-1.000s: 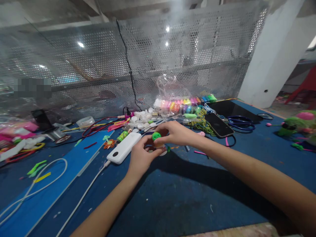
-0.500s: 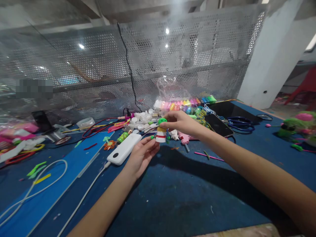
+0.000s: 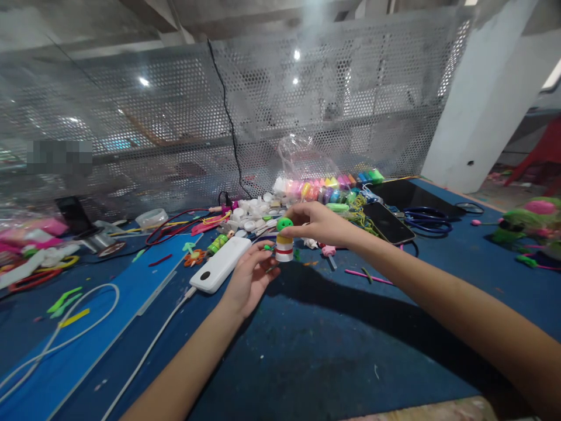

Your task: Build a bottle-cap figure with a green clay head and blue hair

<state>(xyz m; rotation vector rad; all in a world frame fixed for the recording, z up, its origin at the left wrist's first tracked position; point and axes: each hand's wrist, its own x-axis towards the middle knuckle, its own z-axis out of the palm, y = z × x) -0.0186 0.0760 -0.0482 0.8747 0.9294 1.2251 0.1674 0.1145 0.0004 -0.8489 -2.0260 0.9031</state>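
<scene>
A small figure (image 3: 284, 250) with a round green head, a yellow middle and a white base with a red band stands upright between my hands. My right hand (image 3: 313, 225) is closed on its upper part from the right, thumb and fingers near the head. At the figure's left side, my left hand (image 3: 250, 278) is closed in a pinch at a small green piece (image 3: 268, 248). Whether that piece is joined to the figure I cannot tell. Just left of my left hand lies a white power bank (image 3: 221, 266) with a white cable.
Behind the hands are white plastic caps (image 3: 249, 213) and colourful clay packs (image 3: 324, 190). A black phone (image 3: 389, 223) and blue-handled scissors (image 3: 427, 219) lie to the right. A blue folder (image 3: 109, 316) covers the left side, beneath a perforated metal screen (image 3: 175, 128).
The figure has moved slightly down and left with my right hand, and its head has tipped a little. My left hand has barely shifted.
</scene>
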